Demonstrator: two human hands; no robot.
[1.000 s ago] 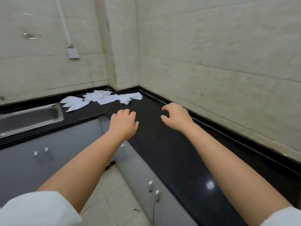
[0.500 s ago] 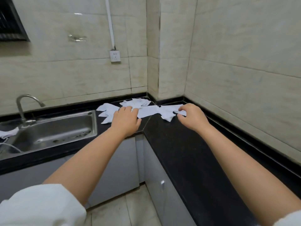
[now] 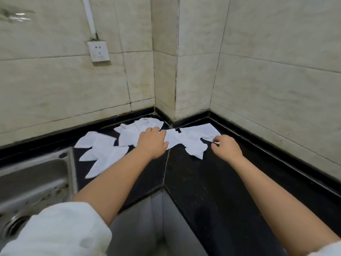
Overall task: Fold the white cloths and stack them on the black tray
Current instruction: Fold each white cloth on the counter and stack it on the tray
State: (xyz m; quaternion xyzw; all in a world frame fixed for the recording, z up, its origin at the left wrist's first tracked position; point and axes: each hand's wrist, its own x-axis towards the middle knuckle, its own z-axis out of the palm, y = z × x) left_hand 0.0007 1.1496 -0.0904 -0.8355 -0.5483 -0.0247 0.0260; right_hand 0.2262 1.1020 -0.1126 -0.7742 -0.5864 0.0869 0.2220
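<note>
Several crumpled white cloths lie spread on the black countertop in the corner by the tiled walls. My left hand rests palm down, fingers apart, on the middle cloth. My right hand pinches the near right edge of the right cloth between thumb and fingers. Further cloths lie loose to the left, beside the sink. No black tray is in view.
A steel sink is set into the counter at the left. A wall socket with a cable duct sits above it. Tiled walls close the corner behind the cloths. Grey cabinet fronts stand below the counter edge.
I have moved closer to the corner. Both hands reached forward onto the cloths; my left hand now lies on the middle cloth and my right hand has taken hold of the right cloth's edge.
</note>
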